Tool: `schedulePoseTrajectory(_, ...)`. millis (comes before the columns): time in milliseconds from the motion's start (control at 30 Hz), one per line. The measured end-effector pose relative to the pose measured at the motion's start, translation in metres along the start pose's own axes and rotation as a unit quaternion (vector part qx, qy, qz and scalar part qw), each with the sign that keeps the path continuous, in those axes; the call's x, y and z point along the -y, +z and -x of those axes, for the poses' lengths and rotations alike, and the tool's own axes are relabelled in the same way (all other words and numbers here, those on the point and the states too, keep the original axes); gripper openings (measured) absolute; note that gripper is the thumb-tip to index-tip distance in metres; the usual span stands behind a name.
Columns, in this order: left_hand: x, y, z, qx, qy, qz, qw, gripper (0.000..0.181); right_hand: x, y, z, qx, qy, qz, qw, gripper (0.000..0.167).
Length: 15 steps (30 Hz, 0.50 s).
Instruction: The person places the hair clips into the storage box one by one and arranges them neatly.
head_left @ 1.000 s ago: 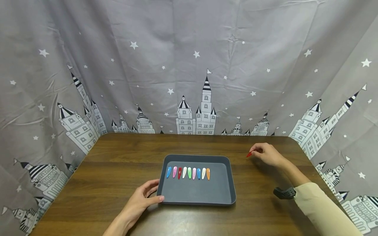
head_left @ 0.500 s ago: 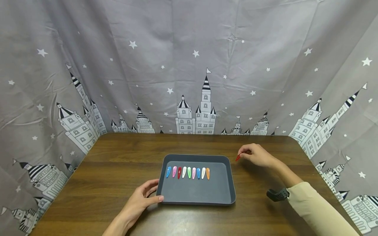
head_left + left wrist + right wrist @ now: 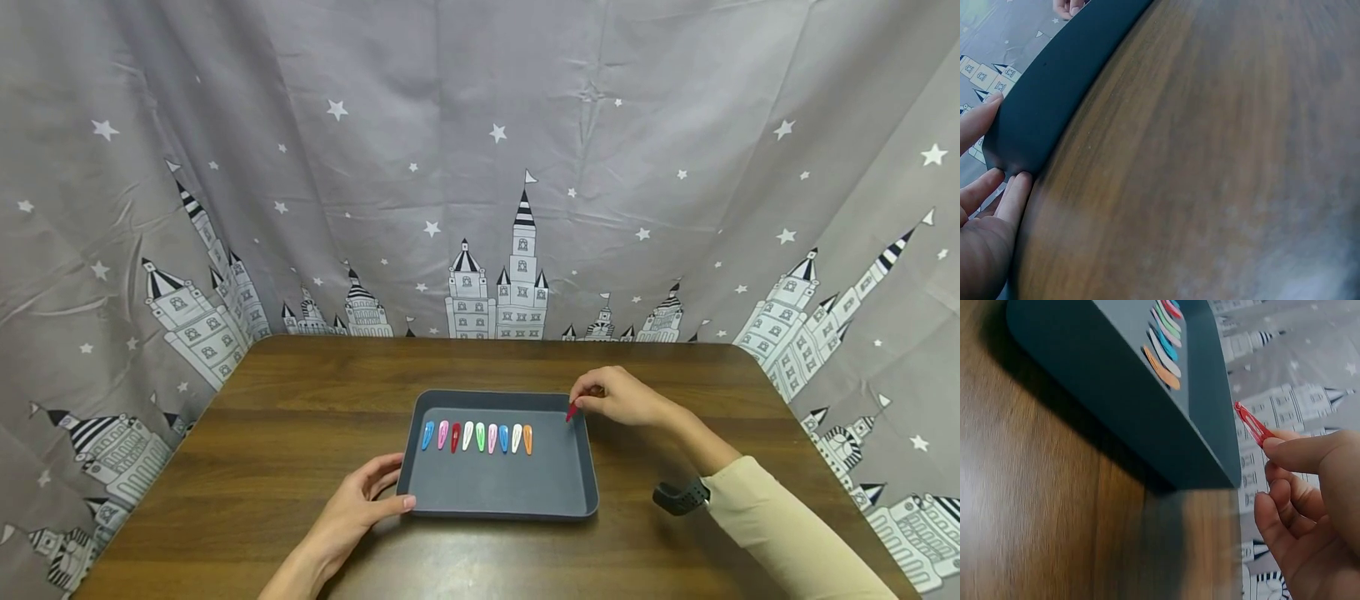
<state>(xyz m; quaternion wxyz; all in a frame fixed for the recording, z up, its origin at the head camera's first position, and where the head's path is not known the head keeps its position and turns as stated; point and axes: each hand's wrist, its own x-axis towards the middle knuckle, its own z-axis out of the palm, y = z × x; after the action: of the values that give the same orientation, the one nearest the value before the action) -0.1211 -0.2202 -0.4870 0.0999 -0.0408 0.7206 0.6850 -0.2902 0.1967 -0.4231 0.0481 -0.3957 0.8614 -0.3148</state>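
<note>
A dark grey tray [image 3: 495,487] lies on the wooden table. My left hand [image 3: 360,504] holds its near left corner, thumb at the front rim and fingers along the left side; the left wrist view shows the thumb and fingers against the tray wall [image 3: 1054,94]. Between thumb and index finger, my right hand [image 3: 621,397] pinches a red snap hair clip [image 3: 572,412] over the tray's far right corner. The right wrist view shows this red clip [image 3: 1252,425] pointing away from the fingertips. Inside the tray, several coloured hair clips stand in a row, ending with an orange clip [image 3: 528,440].
The brown table [image 3: 300,417] stretches out on both sides of the tray. Behind it hangs a grey curtain [image 3: 480,167] printed with castles and stars. A dark band [image 3: 681,497] is on the right wrist, by a cream sleeve [image 3: 787,533].
My right hand has moved left with the red hair clip, from the table right of the tray to over its far right corner. My left hand has stayed on the tray.
</note>
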Motion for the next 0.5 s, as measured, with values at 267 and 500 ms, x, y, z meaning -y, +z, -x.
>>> schedulePoseTrajectory(267,0.0,0.0,0.0,0.0,0.001,0.0,1.0,0.067,0.013,0.015,-0.015,0.045,-0.037,0.002,0.9983,0.011)
schedulePoseTrajectory(500,0.001,0.0,0.0,0.001,0.003,0.0,1.0,0.067,0.018,0.031,-0.027,0.111,-0.068,0.013,0.9915,0.01)
